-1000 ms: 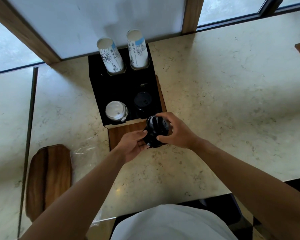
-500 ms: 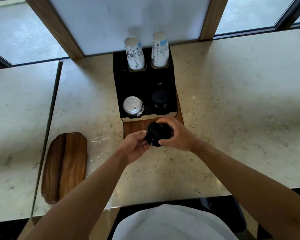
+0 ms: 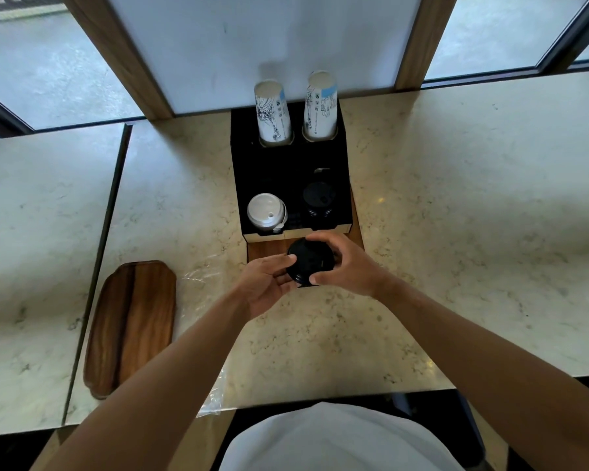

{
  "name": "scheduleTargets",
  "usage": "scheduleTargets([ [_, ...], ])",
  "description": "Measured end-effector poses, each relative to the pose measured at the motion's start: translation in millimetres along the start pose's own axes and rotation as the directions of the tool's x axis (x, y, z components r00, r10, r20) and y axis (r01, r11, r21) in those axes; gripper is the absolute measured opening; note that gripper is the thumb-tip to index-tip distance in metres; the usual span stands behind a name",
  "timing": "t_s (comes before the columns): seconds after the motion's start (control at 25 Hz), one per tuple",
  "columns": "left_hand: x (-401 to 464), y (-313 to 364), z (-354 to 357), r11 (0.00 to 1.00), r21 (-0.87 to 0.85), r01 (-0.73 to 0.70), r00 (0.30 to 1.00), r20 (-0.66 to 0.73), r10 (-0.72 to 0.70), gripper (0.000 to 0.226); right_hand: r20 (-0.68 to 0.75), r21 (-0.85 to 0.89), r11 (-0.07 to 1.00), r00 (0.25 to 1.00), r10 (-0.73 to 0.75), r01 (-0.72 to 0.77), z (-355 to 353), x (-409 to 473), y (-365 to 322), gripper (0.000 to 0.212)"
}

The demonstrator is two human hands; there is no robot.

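A stack of black cup lids (image 3: 309, 261) is held between both hands just in front of a black cup-and-lid organiser (image 3: 286, 171). My left hand (image 3: 269, 283) cups the stack from the left and below, thumb on the top lid's edge. My right hand (image 3: 346, 266) grips it from the right, fingers curled over the rim. In the organiser stand two stacks of printed white paper cups (image 3: 272, 112) (image 3: 321, 105) at the back, a stack of white lids (image 3: 266, 212) front left and black lids (image 3: 318, 198) front right.
The organiser sits on a wooden board (image 3: 266, 248) on a marble counter (image 3: 456, 215). A wooden tray (image 3: 131, 326) lies at the left, with clear plastic film (image 3: 198, 277) beside it. Windows and wooden frames run behind. A gap splits the counter at the left.
The lid stack has turned from tilted, showing its side, to top-up, and the view has pulled back and shifted so the organiser sits more central. Both hands kept their hold.
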State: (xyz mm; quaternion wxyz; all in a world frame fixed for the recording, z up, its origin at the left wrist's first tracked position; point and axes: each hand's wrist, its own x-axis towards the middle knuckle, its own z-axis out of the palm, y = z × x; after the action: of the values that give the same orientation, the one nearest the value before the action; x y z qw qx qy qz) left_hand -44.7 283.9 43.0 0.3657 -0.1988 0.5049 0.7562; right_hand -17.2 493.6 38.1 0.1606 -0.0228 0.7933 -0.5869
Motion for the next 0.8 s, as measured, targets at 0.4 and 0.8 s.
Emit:
scheduleTargets([
  [0.4,22.8,18.4,15.8,0.999,-0.013,-0.041,0.998,-0.045,0.040,0.033,-0.143,0.551,0.809,0.931,0.335,-0.207,-17.9,28.2,8.2,0.037],
  [0.8,71.7,62.0,46.8,0.983,0.123,-0.139,0.955,-0.246,0.166,0.037,-0.383,0.444,0.877,0.845,0.372,-0.184,-50.2,89.5,2.5,0.025],
])
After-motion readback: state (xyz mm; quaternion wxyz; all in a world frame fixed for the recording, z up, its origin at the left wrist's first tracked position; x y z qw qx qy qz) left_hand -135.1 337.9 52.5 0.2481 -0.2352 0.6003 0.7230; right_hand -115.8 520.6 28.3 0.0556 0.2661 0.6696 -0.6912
